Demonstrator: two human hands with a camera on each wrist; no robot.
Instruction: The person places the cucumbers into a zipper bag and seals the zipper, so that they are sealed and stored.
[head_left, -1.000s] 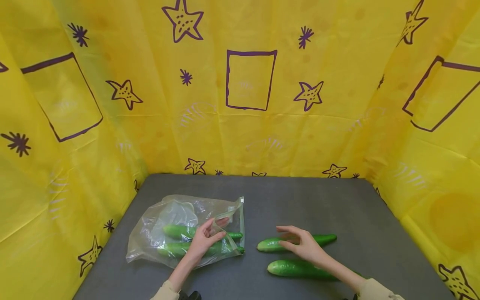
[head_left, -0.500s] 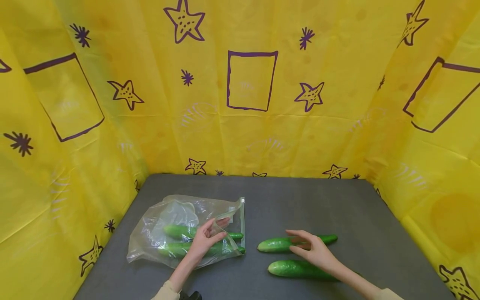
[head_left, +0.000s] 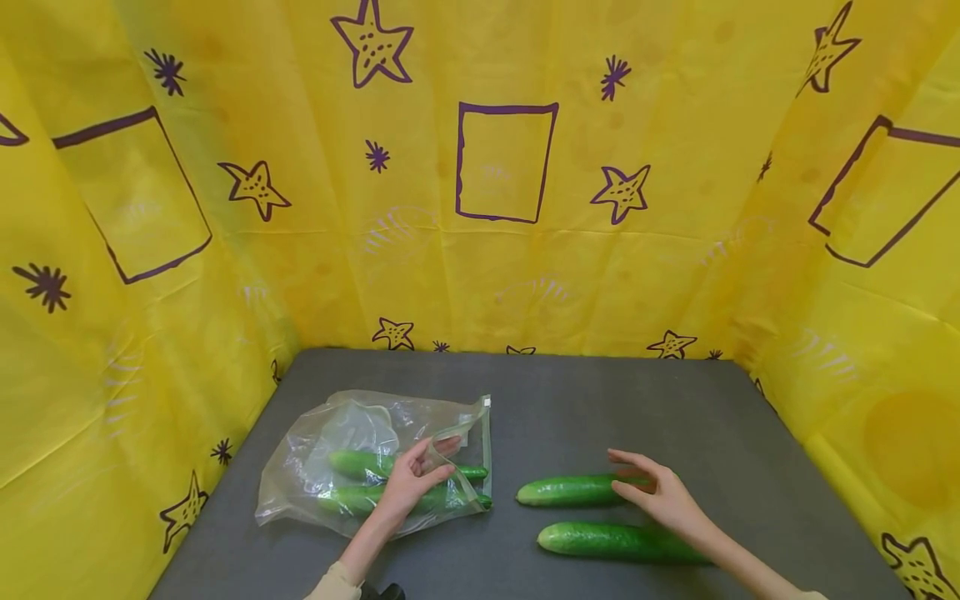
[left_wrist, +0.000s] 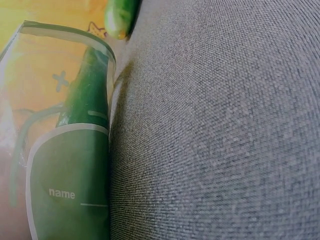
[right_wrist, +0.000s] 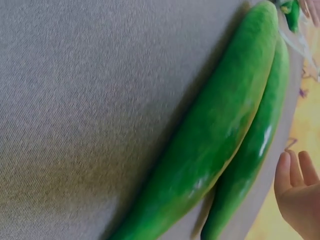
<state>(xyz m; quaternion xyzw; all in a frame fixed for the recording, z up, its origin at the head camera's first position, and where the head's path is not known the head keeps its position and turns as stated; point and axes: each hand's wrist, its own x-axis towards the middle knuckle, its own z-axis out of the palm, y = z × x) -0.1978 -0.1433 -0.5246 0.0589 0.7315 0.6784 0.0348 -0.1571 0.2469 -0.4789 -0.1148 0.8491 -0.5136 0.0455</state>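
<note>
My left hand (head_left: 405,483) holds the mouth of a clear zip bag (head_left: 300,479) on the left, lifting the top layer so the rim gapes. Two cucumbers lie inside it, the far one (head_left: 352,462) beside the near one (head_left: 348,500). In the left wrist view a green label patch (left_wrist: 65,200) reading "name" covers part of a bagged cucumber (left_wrist: 87,95). My right hand (head_left: 663,500), fingers spread and holding nothing, hovers over the right end of a loose cucumber (head_left: 566,490). Another loose cucumber (head_left: 600,540) lies nearer, partly behind my right wrist.
A dark grey tabletop (head_left: 585,408) carries everything. Yellow curtains (head_left: 495,275) with purple star drawings enclose it at the back and both sides. The bag's white zip slider (head_left: 487,403) sits at its far corner.
My right hand has moved right along the far loose cucumber, toward its stem end, uncovering more of it. The left hand and bag stay in place.
</note>
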